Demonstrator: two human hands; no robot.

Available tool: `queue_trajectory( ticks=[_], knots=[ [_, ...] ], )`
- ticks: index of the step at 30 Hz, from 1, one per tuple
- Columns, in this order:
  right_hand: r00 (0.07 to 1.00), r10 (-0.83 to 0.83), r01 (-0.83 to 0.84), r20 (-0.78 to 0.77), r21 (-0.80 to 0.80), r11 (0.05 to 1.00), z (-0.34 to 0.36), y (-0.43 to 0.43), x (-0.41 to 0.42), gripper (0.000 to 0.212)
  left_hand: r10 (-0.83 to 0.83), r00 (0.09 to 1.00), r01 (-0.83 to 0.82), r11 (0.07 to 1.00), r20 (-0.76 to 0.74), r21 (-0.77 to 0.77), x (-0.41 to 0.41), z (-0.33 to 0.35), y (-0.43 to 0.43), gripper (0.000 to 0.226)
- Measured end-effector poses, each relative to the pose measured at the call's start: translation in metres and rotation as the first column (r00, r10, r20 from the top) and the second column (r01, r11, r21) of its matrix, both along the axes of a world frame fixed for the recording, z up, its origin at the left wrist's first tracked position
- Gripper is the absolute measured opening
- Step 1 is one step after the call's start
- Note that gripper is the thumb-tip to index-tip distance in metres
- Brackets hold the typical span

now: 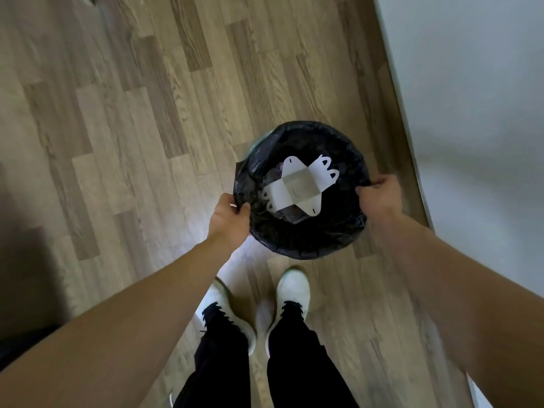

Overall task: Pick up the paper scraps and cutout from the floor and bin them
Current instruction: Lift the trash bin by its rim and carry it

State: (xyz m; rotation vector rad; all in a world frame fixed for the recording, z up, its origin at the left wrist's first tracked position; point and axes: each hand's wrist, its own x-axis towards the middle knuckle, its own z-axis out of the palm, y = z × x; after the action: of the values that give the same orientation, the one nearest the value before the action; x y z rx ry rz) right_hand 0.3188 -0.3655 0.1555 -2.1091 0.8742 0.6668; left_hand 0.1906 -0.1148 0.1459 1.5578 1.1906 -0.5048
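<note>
Two bare arms reach down over the wooden floor (pixel 123 119) to one black-lined bin (pixel 303 242), left hand (pixel 228 214) and right hand (pixel 381 194) each pinching the liner's rim with clenched fingers. One white cutout (pixel 297 187) lies inside; no scraps show. Gripping evenly should keep the bag from slipping.

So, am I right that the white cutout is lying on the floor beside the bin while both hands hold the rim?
Not quite: the head view shows the white cutout lying inside the bin, on the black liner. Both hands, left and right, do hold the rim.
</note>
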Motion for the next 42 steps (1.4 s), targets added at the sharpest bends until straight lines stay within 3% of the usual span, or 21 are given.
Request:
queue_trajectory(
  ticks=[5, 11, 17, 21, 27, 34, 42],
  knots=[
    [0.991, -0.133, 0.127, 0.03, 0.146, 0.981, 0.067, 0.01, -0.013, 0.031, -0.002, 0.983, 0.009, 0.999, 0.182, -0.039, -0.011, 0.077, 0.039, 0.021],
    [0.976, -0.213, 0.192, 0.039, 0.295, 0.936, 0.244, 0.05, -0.02, 0.032, 0.0, 0.951, 0.01, 0.999, 0.308, -0.031, -0.004, 0.251, 0.091, 0.022],
    [0.952, -0.263, 0.177, 0.155, 0.42, 0.89, 0.412, 0.087, 0.017, 0.023, 0.047, 0.893, -0.039, 0.999, 0.448, -0.028, 0.032, 0.401, 0.131, 0.019],
    [0.932, -0.304, 0.176, 0.196, 0.489, 0.854, 0.455, 0.095, 0.055, 0.033, 0.091, 0.878, -0.094, 0.995, 0.471, -0.016, 0.071, 0.445, 0.135, 0.012],
    [0.92, -0.364, 0.229, 0.144, 0.554, 0.8, 0.468, 0.094, 0.154, 0.036, 0.161, 0.873, -0.161, 0.986, 0.46, -0.038, 0.17, 0.47, 0.122, 0.011],
    [0.945, -0.324, 0.245, 0.042, 0.563, 0.79, 0.451, 0.095, 0.268, 0.033, 0.249, 0.922, -0.204, 0.963, 0.297, -0.175, 0.281, 0.442, 0.115, 0.011],
    [0.948, -0.317, 0.278, 0.02, 0.432, 0.858, 0.398, 0.125, 0.374, 0.04, 0.235, 0.939, -0.193, 0.964, 0.252, -0.18, 0.395, 0.375, 0.135, 0.013]
  ],
)
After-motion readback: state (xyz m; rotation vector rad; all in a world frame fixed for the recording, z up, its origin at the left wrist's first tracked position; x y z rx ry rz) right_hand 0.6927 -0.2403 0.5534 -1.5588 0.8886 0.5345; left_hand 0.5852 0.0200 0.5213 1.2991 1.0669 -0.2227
